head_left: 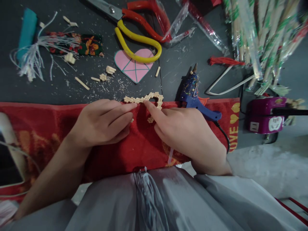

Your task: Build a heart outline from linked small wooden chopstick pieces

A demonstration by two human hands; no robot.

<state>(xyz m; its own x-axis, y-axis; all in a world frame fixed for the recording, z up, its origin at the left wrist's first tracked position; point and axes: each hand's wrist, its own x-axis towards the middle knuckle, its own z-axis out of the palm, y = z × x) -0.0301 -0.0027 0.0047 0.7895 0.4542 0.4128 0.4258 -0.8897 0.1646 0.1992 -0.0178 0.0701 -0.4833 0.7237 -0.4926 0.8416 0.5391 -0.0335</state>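
A curved chain of small cream flower-shaped pieces (157, 95) lies along the top edge of the red cloth (115, 157), bending into a rounded lobe on the right. My left hand (106, 122) is closed at its left part, index finger along its lower edge, and hides some of it. My right hand (183, 128) is closed at its middle, with the index fingertip on the pieces and the thumb hidden. One cream flower piece (150, 120) shows beneath the right index finger. Just beyond my right hand rests a blue glue gun (190, 91).
Scissors (139, 38) with yellow and red handles overlap a pink paper heart (136, 69). Cut stick pieces (110, 69) and crumbs litter the dark table. Wrapped sticks (262, 38) fill the far right, above a purple power socket (267, 115). A tablet-like device (9, 154) lies left.
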